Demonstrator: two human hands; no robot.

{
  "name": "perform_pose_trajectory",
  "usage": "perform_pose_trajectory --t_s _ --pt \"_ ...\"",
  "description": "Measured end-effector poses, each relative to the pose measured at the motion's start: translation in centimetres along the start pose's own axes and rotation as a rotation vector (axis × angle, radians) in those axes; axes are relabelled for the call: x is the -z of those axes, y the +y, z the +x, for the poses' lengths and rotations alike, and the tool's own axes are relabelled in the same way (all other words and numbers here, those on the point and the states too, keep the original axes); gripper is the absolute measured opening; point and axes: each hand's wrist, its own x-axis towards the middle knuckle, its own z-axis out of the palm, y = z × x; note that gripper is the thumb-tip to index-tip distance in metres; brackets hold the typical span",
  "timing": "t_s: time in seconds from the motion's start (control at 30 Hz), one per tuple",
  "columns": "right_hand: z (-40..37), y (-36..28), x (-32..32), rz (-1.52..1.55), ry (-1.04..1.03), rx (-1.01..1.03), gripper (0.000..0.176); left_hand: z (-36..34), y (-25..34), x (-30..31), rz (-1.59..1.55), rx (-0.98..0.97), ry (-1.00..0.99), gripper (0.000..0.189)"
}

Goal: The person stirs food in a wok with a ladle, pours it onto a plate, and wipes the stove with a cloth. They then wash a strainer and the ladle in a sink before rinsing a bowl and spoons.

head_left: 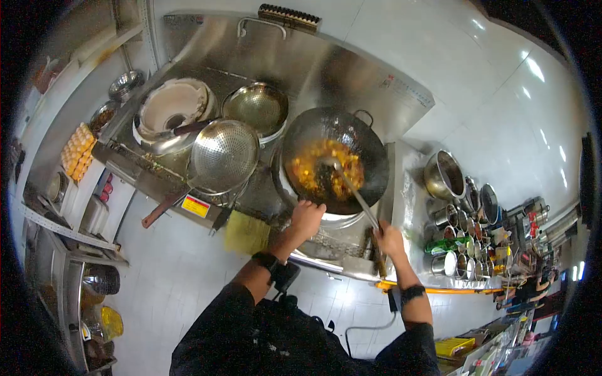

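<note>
A large dark wok sits tilted on the stove's right burner, with orange-brown food pieces in it. My right hand is closed round the handle of a long metal ladle, whose bowl end lies among the food. At the wok's near-left rim is my left hand, its fingers curled; what they grip, perhaps the wok's handle or a cloth, is hidden. A yellow-green cloth lies just left of that wrist.
A perforated strainer and another round pan stand left of the wok. Egg trays are on the left shelf. To the right are a metal bowl and seasoning containers. People stand far right.
</note>
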Motion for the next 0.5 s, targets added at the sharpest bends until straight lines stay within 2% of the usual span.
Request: perform_pose_trajectory --t_s 0.03,0.07,0.13,0.23,0.27,0.3,0.33,0.4,0.5 --pt "0.9 -0.3 -0.4 0.042 0.055 0.013 0.031 0.1 0.3 0.9 0.048 0.012 -0.051 0.008" --pt "1.8 -0.5 -0.4 0.081 0.124 0.034 0.030 -0.3 0.8 2.0 -0.002 -0.007 -0.012 0.007" --pt "-0.4 -1.1 2.5 0.080 0.077 -0.071 0.031 -0.3 1.2 5.1 -0.091 -0.062 0.077 0.008" --pt "-5.8 0.0 8.3 0.022 0.018 -0.128 0.033 -0.1 0.5 3.3 -0.122 -0.035 0.041 0.009" --pt "-7.3 1.1 9.4 -0.085 0.013 -0.110 0.033 0.1 -0.1 2.3 -0.108 -0.027 0.020 0.009" --pt "-8.8 1.0 11.1 -0.025 -0.010 -0.122 0.034 -0.2 -0.7 1.3 -0.059 -0.042 0.017 0.008" --pt "-10.3 1.0 12.2 -0.098 0.034 -0.081 0.033 -0.3 -0.7 0.7 -0.026 -0.035 0.035 0.006" --pt "-12.2 0.3 14.2 -0.174 -0.046 -0.130 0.035 0.0 -0.6 -0.2 0.039 -0.031 0.064 0.011" --pt "-13.3 -0.7 15.6 -0.253 -0.098 -0.106 0.037 -0.2 -0.7 -0.5 0.025 -0.042 0.121 0.005"
